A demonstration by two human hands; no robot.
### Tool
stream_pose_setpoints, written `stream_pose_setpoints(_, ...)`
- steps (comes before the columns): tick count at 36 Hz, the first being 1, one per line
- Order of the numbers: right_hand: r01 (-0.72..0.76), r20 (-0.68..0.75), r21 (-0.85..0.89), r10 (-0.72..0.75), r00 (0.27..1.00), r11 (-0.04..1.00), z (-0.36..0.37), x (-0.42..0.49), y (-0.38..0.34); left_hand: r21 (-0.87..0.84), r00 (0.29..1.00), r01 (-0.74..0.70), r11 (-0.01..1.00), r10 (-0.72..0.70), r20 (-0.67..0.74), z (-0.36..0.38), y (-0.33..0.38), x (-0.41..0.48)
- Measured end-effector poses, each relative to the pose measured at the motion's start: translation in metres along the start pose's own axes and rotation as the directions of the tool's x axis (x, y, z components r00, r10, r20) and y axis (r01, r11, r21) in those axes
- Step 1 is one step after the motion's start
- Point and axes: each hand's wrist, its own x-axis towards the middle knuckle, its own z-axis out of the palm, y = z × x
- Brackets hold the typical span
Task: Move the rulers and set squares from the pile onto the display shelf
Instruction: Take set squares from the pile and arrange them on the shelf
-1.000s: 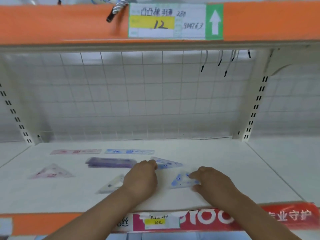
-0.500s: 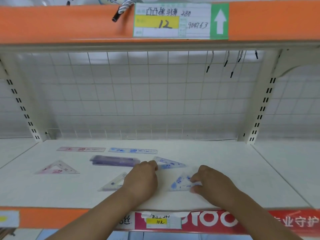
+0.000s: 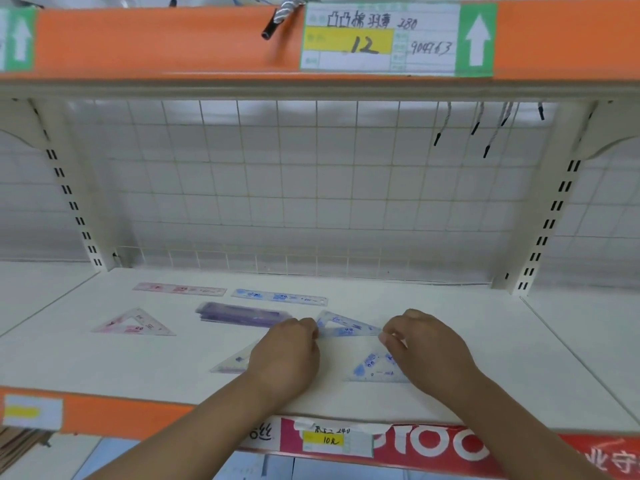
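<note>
Left grip (image 3: pixel 284 355) and right grip (image 3: pixel 429 351) each pinch one end of the blue set square (image 3: pixel 346 328); pulled unevenly, the thin plastic could slip free.

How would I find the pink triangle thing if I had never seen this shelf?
Look at the white shelf board under the orange price strip. On its left side, just in front of the pink straight plastic ruler, lies the clear pink plastic set square. It is the only pink triangle; the other set squares, further right, are blue or purplish.
</note>
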Motion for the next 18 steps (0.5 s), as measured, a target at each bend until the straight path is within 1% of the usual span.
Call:
stream_pose_setpoints(6, 0.037, 0.055, 0.022, -0.038, 0.998, 0.999, 0.003, 0.010, -0.015, 0.022, 0.997, 0.035, 0.999, -0.033, -0.063, -0.006, -0.008, -0.008)
stream_pose_setpoints(10, 0.086, 0.078, 0.029, -0.088, 0.993, 0.996, 0.004, 0.016, -0.033, -0.025, 0.995, 0.055, 0.998, -0.056, -0.082, -0.017, -0.016, -0.014)
stream_pose_setpoints(13, 0.113, 0.078, 0.042, -0.116, 0.990, 0.993, 0.004, 0.020, -0.049, -0.031, 0.991, 0.054, 0.998, -0.057, -0.118, -0.024, -0.024, -0.019)
stream_pose_setpoints(18, 0.144, 0.082, 0.035, -0.146, 0.986, 0.989, 0.004, 0.025, -0.078, -0.025, 0.988, 0.091, 0.996, -0.093, -0.126, -0.034, -0.045, -0.027)
